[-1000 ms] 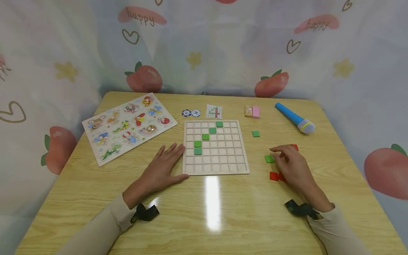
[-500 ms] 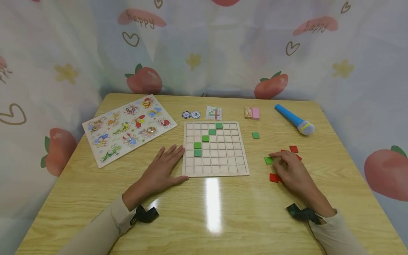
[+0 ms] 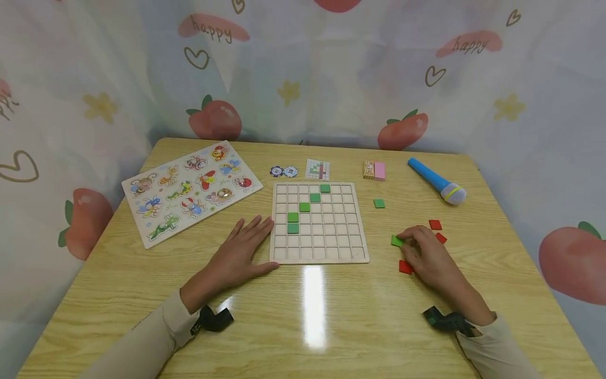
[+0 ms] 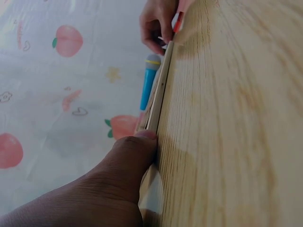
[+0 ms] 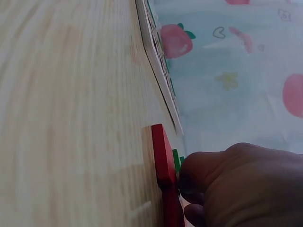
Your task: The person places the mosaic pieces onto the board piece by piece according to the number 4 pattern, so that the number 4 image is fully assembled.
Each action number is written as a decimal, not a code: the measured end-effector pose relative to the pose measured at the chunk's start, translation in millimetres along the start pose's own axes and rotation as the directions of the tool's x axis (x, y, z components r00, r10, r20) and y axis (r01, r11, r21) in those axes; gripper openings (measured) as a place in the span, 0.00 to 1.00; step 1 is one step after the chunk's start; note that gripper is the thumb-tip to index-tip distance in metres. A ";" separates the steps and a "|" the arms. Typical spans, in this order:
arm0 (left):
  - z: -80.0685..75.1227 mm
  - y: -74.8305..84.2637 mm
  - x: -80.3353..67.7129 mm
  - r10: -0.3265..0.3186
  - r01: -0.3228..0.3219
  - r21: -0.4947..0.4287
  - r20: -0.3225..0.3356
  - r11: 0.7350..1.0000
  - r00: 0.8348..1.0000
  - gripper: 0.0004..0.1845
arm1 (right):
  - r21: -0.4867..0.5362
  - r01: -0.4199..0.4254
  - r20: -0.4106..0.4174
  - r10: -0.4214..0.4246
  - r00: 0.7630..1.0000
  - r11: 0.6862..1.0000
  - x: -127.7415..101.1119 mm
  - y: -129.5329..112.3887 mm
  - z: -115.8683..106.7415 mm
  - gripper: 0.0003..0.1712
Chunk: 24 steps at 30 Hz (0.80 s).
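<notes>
A wooden grid board (image 3: 326,247) lies mid-table with several green tiles (image 3: 293,228) set in a diagonal run. My left hand (image 3: 251,231) rests flat and open on the table, its thumb (image 4: 128,161) against the board's left edge (image 4: 158,99). To the right of the board, my right hand (image 3: 406,239) pinches a green tile (image 3: 396,240) that lies on the table. In the right wrist view that green tile (image 5: 176,158) shows edge-on behind a red tile (image 5: 163,156). Red tiles (image 3: 435,225) lie around the hand, one by its palm (image 3: 405,267).
Another loose green tile (image 3: 379,203) lies right of the board. A blue toy microphone (image 3: 436,180) is at the back right. Behind the board sit a pink block (image 3: 375,170), a pattern card (image 3: 317,169) and poker chips (image 3: 283,171). An insect puzzle (image 3: 189,187) lies at the left.
My right hand has drawn slightly nearer, uncovering two red tiles behind it, and its fingertips have closed on the green tile. The left hand has not moved.
</notes>
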<state>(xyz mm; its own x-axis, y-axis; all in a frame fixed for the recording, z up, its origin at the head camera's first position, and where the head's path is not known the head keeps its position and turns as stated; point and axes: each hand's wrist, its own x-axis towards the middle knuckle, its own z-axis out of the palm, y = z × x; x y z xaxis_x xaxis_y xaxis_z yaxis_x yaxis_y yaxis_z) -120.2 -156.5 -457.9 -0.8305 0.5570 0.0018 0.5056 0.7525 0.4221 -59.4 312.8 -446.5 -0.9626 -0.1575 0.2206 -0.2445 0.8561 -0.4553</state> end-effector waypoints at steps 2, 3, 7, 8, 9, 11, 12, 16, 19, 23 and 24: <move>0.6 -0.7 -0.8 0.000 0.000 -0.001 0.000 1.000 1.000 0.56 | -0.005 0.002 0.008 -0.002 1.000 1.000 1.2 -1.6 0.8 0.13; 1.3 -1.2 -1.2 -0.001 0.001 -0.001 -0.001 1.000 1.000 0.56 | -0.006 0.000 0.012 0.000 1.000 1.000 1.8 -2.6 0.9 0.13; 3.7 -2.3 -2.3 -0.001 0.001 -0.001 -0.001 1.000 1.000 0.56 | -0.005 0.024 0.022 -0.024 0.999 1.000 7.7 -9.6 -2.1 0.14; 4.2 -2.5 -2.4 -0.001 0.001 0.000 -0.002 1.000 1.000 0.56 | -0.002 0.035 0.032 -0.035 0.999 0.999 10.7 -13.1 -3.6 0.14; 4.6 -2.4 -2.5 -0.002 0.002 -0.001 -0.002 1.000 1.000 0.56 | 0.004 0.054 0.042 -0.054 0.998 0.999 14.8 -17.2 -4.8 0.14; 5.0 -2.1 -2.4 -0.005 0.005 0.002 -0.001 1.000 1.000 0.56 | 0.016 0.095 0.076 -0.096 0.993 0.995 25.6 -28.9 -6.7 0.15; 4.9 -1.8 -2.2 -0.006 0.006 0.006 -0.001 1.000 1.000 0.56 | 0.022 0.123 0.095 -0.125 0.988 0.992 32.1 -36.1 -7.0 0.15; 3.7 -0.4 -1.7 -0.015 0.015 0.021 0.007 1.000 1.000 0.56 | 0.067 0.255 0.170 -0.263 0.950 0.965 61.7 -73.2 0.0 0.14; 2.1 0.6 -1.2 -0.015 0.014 0.023 0.008 1.000 1.000 0.56 | 0.100 0.338 0.227 -0.352 0.908 0.936 82.4 -102.0 12.6 0.13; 0.5 0.9 0.3 -0.013 0.013 0.023 0.003 1.000 1.000 0.56 | 0.113 0.372 0.313 -0.389 0.867 0.921 104.9 -129.6 32.5 0.11; 0.4 0.9 0.8 -0.014 0.014 0.023 0.004 1.000 1.000 0.56 | 0.109 0.374 0.329 -0.388 0.861 0.921 109.6 -133.8 37.2 0.10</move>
<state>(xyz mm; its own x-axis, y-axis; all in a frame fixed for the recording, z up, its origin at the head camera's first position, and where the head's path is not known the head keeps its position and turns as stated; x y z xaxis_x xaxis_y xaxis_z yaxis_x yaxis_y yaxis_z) -120.3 -155.3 -457.9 -0.8364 0.5481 -0.0075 0.4995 0.7677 0.4014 -136.6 162.6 -393.5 -0.7723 -0.6297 0.0831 -0.5977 0.6761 -0.4309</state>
